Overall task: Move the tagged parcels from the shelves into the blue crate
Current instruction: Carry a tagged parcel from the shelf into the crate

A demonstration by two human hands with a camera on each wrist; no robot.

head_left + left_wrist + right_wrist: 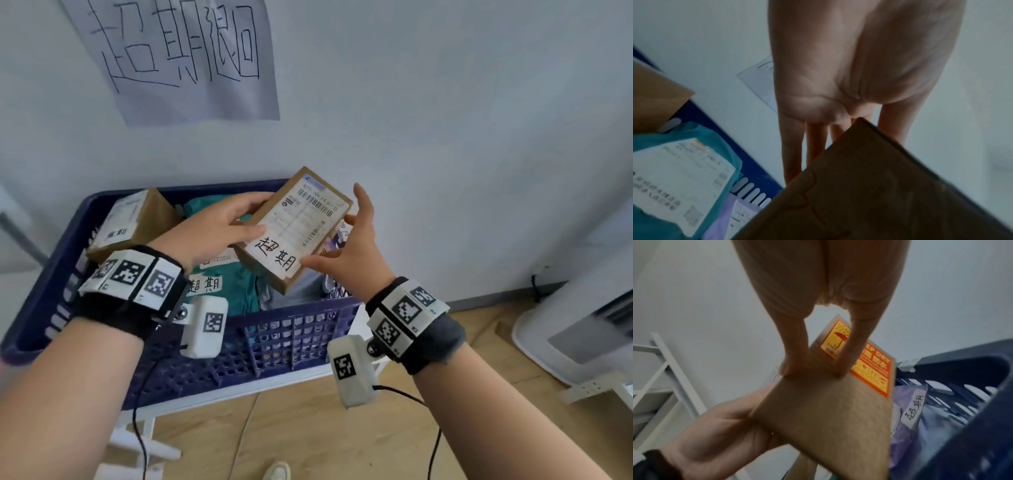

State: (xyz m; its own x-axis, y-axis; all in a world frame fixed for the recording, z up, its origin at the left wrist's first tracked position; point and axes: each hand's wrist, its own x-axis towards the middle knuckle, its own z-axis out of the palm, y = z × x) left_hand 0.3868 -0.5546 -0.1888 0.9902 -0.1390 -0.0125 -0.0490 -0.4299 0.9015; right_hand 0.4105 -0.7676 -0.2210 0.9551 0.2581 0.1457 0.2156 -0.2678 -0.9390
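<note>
Box: a flat brown box [294,230], shipping label and a handwritten tag facing up, is held tilted in the air above the blue crate [298,337], clear of what lies inside.
Underside: from the right wrist view the box [830,410] shows bare cardboard and an orange "keep dry" sticker [863,363].
Left hand: the left hand [219,226] grips the box's left edge, thumb on the label, fingers running beneath.
Right hand: the right hand [352,253] is at the box's right edge with fingers nearly straight; in the wrist view two fingertips [791,369] press the underside, nothing curled round it.
Crate: a second tagged brown box [132,222] sits at the far left corner, a teal bag [236,284] with a tag lies in the middle, and a pale purple bag [908,404] with a tag lies by the right wall.
Wall: a sheet [178,58] with large handwritten characters hangs above the crate.
Floor: wood, with a white appliance [582,329] at the right.
</note>
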